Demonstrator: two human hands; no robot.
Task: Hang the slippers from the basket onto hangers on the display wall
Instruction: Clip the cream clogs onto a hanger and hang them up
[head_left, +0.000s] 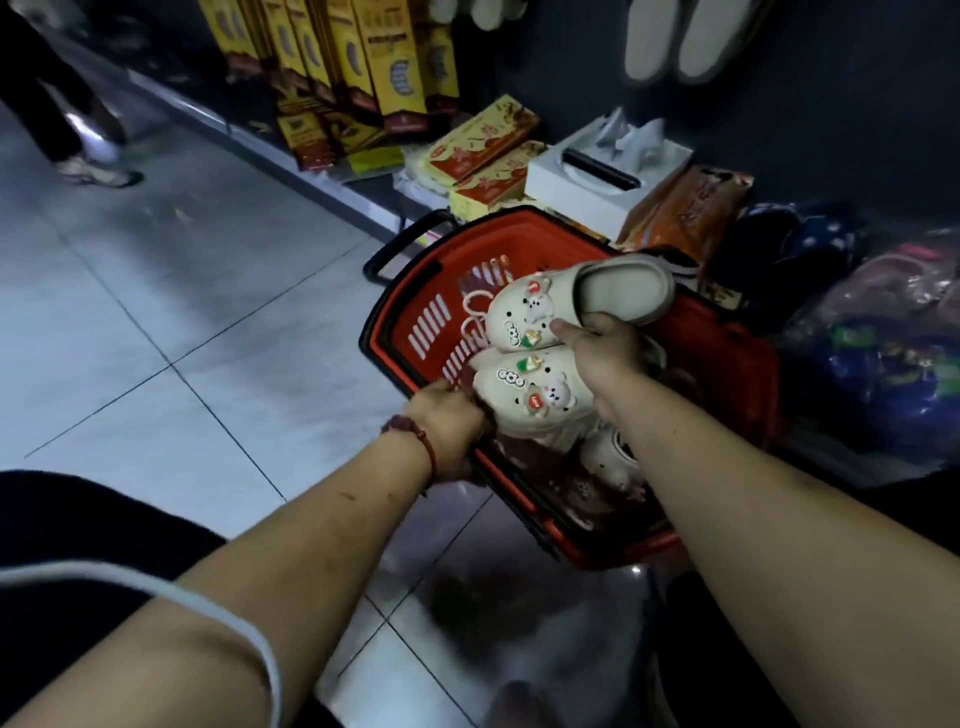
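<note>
Holding a pair of cream rubber clogs with bear charms (519, 317) in the right hand (602, 358), thumb on top, just above a red plastic shopping basket (400, 291) on grey floor tiles; clutching the basket's near rim with the left hand (452, 421). Underneath, inside the basket, more pale slippers (608, 457).

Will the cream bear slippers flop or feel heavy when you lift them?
Probably light: the right hand seems to hold both cream slippers at once. Likely stiffish, since they keep their chunky shape unsupported. The bear charms may snag.
</note>
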